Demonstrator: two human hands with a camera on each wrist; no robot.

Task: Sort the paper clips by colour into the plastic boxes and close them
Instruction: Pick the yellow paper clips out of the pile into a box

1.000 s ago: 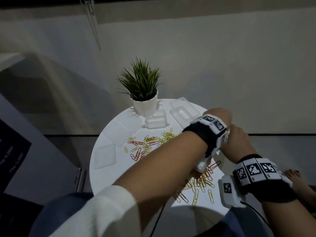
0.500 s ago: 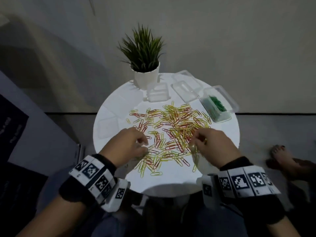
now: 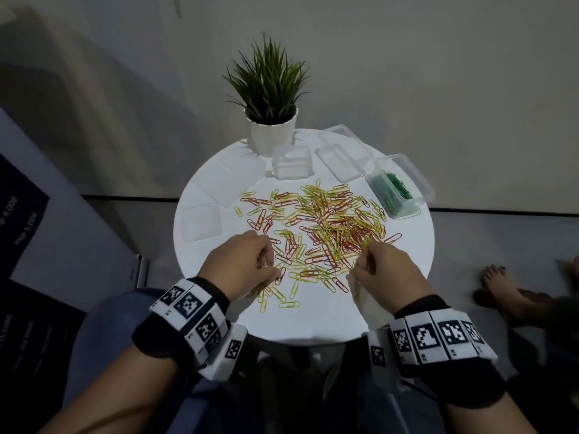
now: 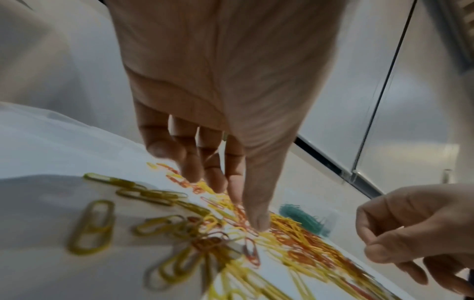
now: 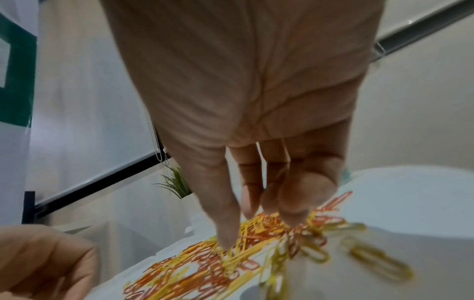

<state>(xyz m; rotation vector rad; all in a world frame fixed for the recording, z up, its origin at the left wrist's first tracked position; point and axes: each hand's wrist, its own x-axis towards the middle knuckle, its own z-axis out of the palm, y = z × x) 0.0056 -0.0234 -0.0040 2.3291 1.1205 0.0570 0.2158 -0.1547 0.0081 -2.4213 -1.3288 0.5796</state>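
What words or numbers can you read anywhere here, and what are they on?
"Php 5,000": faint, on the dark sign at the left edge.
"4,000": just above it on the same sign; its start is cut off.
Other print lower on the sign: too blurred to read.
Wrist bands: black-and-white coded squares only; the tiny marks beneath them are too small to read.

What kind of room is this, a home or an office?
Hard to say; probably a home or casual indoor corner. A small round white table holds a potted plant, and someone's bare foot rests on the floor beside it.
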